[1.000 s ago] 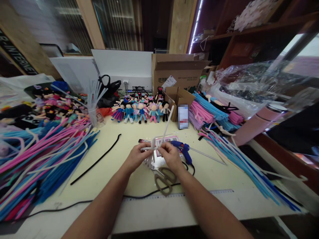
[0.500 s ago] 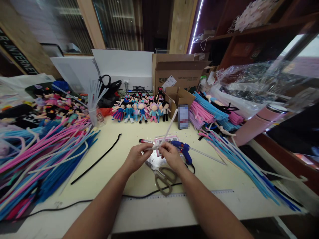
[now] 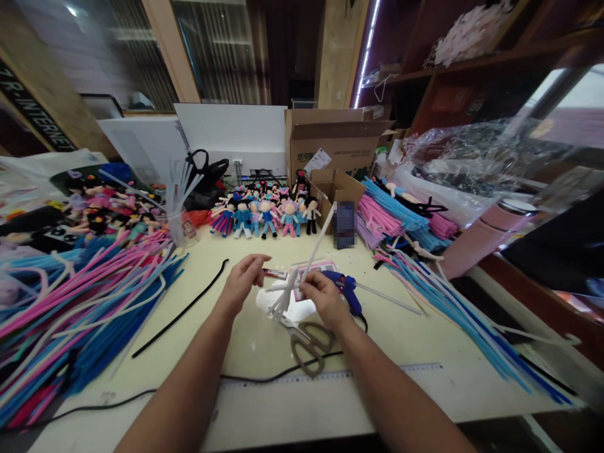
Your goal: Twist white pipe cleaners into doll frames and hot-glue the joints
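Cardboard boxes (image 3: 340, 141) and rows of small dolls (image 3: 267, 217) stand beyond both hands on a pale yellow table (image 3: 255, 346). White fuzzy stems (image 3: 289, 286) are pinched in the right hand's (image 3: 325, 296) fingertips; the left hand (image 3: 244, 277), loosely curled, is released beside them. Scissors (image 3: 302, 335) lie nearer than the right hand, a blue glue gun (image 3: 348, 289) just right of it; coloured stems (image 3: 94, 302) heap well left of the left hand.

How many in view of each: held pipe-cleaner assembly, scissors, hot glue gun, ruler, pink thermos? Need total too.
White pipe-cleaner assembly, held: 1
Scissors: 1 pair
Hot glue gun: 1
Ruler: 1
Pink thermos: 1
Total: 5
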### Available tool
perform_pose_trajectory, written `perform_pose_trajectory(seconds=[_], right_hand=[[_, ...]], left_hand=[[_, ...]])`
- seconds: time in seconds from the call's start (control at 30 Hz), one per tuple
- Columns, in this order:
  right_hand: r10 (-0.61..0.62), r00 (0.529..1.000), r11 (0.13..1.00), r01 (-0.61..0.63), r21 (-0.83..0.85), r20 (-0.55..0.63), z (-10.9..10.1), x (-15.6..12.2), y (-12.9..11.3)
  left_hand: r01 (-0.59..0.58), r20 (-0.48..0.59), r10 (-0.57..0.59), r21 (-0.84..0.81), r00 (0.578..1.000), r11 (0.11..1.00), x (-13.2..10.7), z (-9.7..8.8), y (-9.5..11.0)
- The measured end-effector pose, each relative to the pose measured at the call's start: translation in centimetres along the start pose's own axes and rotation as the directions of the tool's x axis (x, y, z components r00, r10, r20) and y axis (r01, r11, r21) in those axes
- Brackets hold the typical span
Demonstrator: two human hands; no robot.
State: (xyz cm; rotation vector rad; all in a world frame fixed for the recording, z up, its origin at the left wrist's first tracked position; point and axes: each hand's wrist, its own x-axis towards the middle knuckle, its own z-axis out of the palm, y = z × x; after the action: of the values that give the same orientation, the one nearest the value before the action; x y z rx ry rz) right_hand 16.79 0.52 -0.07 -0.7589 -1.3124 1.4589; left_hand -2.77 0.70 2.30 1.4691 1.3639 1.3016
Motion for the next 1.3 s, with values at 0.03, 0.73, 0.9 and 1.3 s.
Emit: perform_pose_trajectory(seconds=[0.03,0.73,0.9,1.3], right_hand=[[-0.008,0.999,1.0,0.007,0.018,0.046,-0.1,0.0,-0.1],[0.091,0.901,0.963,-0.188,0.192,0.424,-1.3,-1.0,-3.2],[0.074,0.906,0.953,-0.188,0.238,0.417,-1.2,-1.1,-3.1],[-0.053,0.998,0.998,0.054,0.018,-0.037,-0.9,-0.4,-2.7]], left_hand=[[-0.018,-0.024,0.02,0.087,1.0,0.996,0.8,0.1,-0.1],[-0.602,0.547,0.291,0.785,0.785,0.145,17.9,14.9,2.1],[-0.609,0.543,0.295,0.764,0.786,0.214,17.7,15.0,2.8],[-0.155,-0.007,0.167,0.339,0.986,0.928,6.2,3.2,3.3]])
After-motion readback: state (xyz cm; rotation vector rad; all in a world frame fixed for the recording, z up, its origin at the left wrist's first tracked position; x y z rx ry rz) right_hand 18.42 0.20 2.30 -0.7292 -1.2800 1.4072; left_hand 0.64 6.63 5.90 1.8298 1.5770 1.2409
